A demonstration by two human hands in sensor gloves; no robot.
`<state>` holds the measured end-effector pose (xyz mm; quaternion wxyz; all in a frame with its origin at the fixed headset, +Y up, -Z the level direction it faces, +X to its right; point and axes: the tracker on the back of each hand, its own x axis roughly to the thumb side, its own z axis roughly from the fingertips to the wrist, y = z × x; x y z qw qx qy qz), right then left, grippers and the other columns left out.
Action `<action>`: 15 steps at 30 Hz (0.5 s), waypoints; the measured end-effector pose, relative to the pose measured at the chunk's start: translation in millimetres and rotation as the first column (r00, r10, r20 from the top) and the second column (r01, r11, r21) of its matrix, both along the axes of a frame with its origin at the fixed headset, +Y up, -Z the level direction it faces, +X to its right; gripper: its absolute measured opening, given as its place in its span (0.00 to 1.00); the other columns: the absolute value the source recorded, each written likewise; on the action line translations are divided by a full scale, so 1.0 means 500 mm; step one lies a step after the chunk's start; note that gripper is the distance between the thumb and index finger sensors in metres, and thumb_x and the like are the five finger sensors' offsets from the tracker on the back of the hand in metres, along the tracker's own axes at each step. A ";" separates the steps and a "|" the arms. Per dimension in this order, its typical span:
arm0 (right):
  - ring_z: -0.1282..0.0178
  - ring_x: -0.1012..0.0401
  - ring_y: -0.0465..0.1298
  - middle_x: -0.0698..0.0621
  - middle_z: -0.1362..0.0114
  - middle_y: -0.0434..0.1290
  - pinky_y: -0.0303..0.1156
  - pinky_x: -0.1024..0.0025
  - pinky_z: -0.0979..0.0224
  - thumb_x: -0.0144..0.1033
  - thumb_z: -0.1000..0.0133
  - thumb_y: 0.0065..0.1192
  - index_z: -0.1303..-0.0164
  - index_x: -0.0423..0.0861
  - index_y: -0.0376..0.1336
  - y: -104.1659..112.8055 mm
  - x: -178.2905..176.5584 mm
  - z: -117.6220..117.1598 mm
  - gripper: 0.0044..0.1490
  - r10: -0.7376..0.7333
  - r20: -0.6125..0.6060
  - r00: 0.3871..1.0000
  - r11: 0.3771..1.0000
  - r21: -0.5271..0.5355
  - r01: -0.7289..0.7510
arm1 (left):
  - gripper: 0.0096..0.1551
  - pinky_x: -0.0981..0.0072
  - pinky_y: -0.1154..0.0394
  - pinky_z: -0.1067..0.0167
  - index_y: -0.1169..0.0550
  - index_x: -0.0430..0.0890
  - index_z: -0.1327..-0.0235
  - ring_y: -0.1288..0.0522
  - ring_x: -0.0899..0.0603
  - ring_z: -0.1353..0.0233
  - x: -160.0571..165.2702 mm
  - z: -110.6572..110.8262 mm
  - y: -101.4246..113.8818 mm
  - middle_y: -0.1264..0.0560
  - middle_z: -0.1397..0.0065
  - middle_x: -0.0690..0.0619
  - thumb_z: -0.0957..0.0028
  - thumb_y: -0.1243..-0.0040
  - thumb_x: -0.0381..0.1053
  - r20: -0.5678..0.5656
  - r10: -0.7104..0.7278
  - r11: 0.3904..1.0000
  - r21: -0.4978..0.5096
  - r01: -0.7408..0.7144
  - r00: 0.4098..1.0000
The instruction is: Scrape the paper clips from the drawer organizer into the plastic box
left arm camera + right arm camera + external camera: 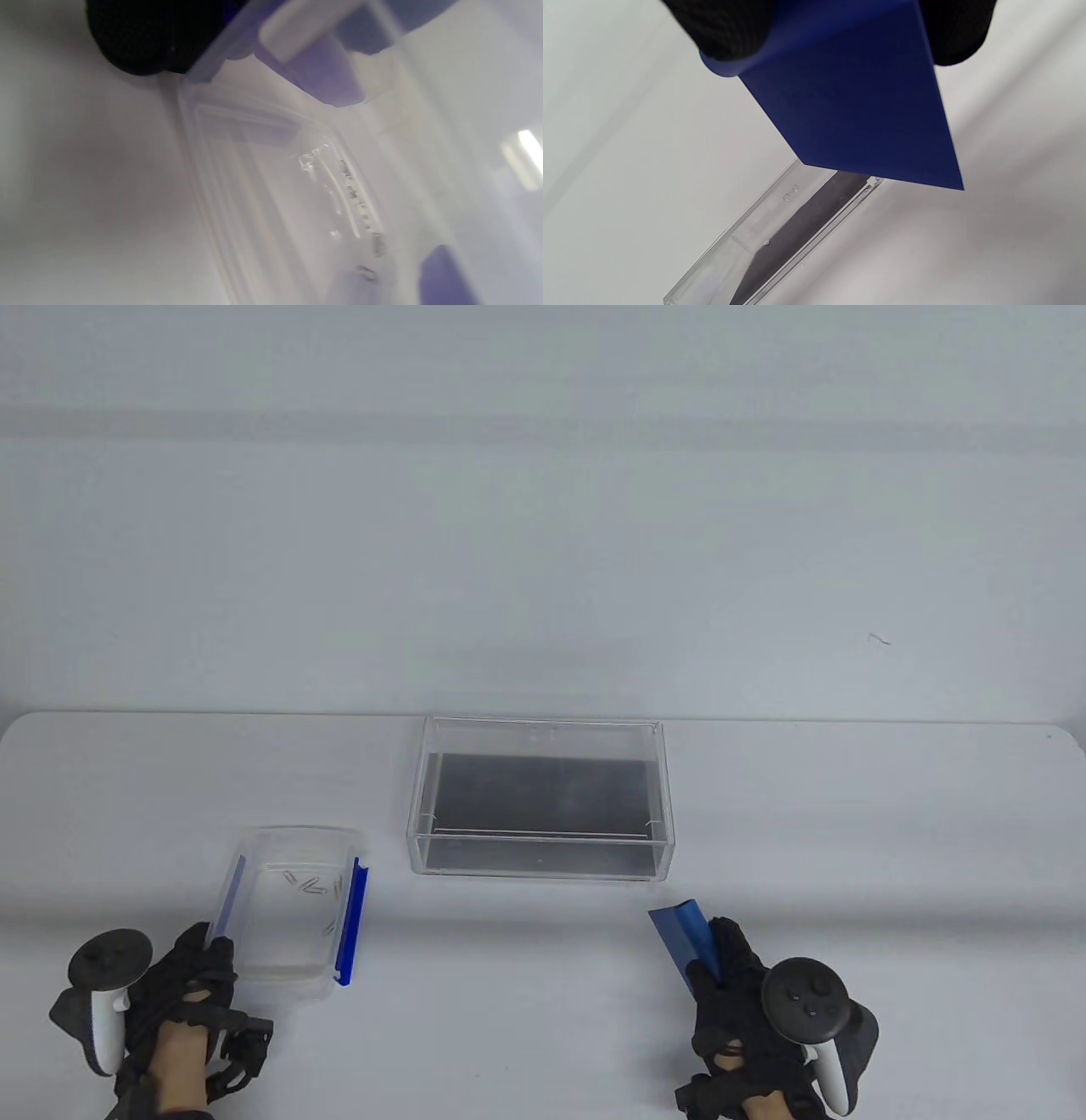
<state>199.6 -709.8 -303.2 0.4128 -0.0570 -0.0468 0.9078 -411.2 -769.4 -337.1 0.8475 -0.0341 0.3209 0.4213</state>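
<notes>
A translucent plastic box [254, 899] with blue side latches sits at the front left; several paper clips [310, 885] lie on its floor. My left hand [191, 976] grips the box's near left corner. In the left wrist view the box [263, 190], the clips [356, 203] and a gloved fingertip [140, 38] on its rim show, blurred. A clear drawer organizer [543, 865] with a dark floor stands in the middle; I see no clips in it. My right hand [730, 976] holds a blue scraper [683, 937] at the front right, above the table, also in the right wrist view [857, 118].
The organizer also shows in the right wrist view [780, 250], beyond the scraper's edge. The white table [848, 831] ends at its far edge, with a pale wall behind. A small dark mark [878, 639] is on the wall at right.
</notes>
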 end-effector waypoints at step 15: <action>0.36 0.51 0.71 0.48 0.30 0.65 0.63 0.48 0.28 0.45 0.49 0.57 0.28 0.50 0.47 -0.005 -0.009 0.000 0.41 0.017 -0.013 1.000 1.000 -0.011 -0.017 | 0.41 0.41 0.37 0.32 0.38 0.45 0.27 0.46 0.30 0.24 0.027 -0.003 0.055 0.48 0.24 0.41 0.50 0.48 0.63 0.032 -0.211 0.978 0.009 0.211 0.977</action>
